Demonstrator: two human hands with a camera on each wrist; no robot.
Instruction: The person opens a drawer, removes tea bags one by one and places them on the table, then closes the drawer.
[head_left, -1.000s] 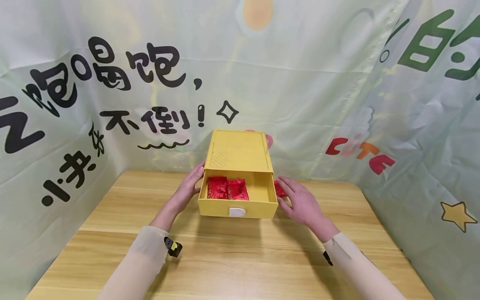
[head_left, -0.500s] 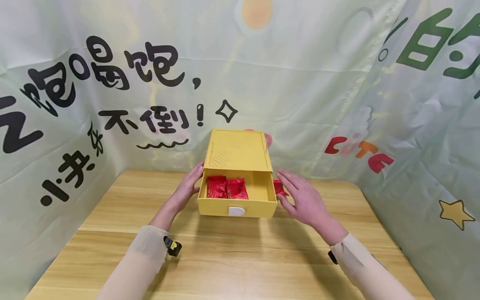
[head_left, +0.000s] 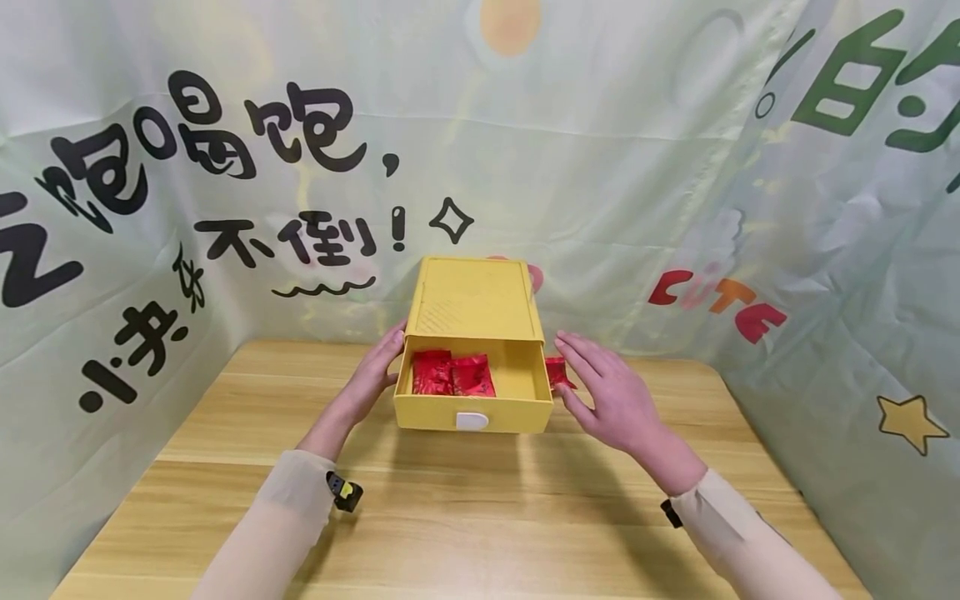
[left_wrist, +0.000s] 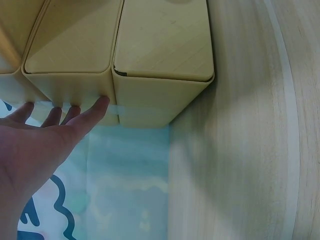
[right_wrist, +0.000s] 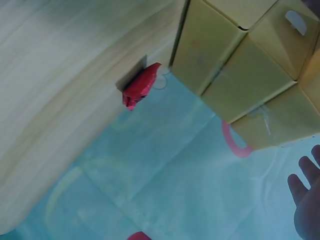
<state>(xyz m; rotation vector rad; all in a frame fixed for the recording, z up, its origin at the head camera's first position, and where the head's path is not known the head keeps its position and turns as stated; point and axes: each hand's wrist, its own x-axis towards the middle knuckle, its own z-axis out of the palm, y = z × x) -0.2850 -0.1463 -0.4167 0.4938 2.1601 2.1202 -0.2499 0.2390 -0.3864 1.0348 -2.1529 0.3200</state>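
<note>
A yellow drawer box (head_left: pixel 480 296) stands towards the back of the table, its top drawer (head_left: pixel 431 412) pulled out. Two shiny red packets (head_left: pixel 432 372) lie side by side in the drawer's left part. My left hand (head_left: pixel 367 383) rests against the box's left side; in the left wrist view its fingertips (left_wrist: pixel 102 101) meet the yellow wall. To the right of the box hovers my right hand (head_left: pixel 617 398), fingers extended and holding nothing. Beyond its fingers, a third red packet (head_left: pixel 557 372) lies on the table, partly hidden by the box; the right wrist view shows this packet (right_wrist: pixel 140 87) too.
The box is a stack of several drawers, seen from the side in the right wrist view. A white tab handle (head_left: pixel 472 421) sits on the open drawer's front. Printed cloth (head_left: pixel 600 192) hangs behind the wooden table (head_left: pixel 450 517) and along both sides.
My right hand has drawn slightly away from the box to the right, and more of the packet on the table shows. The left hand and the drawer have stayed put.
</note>
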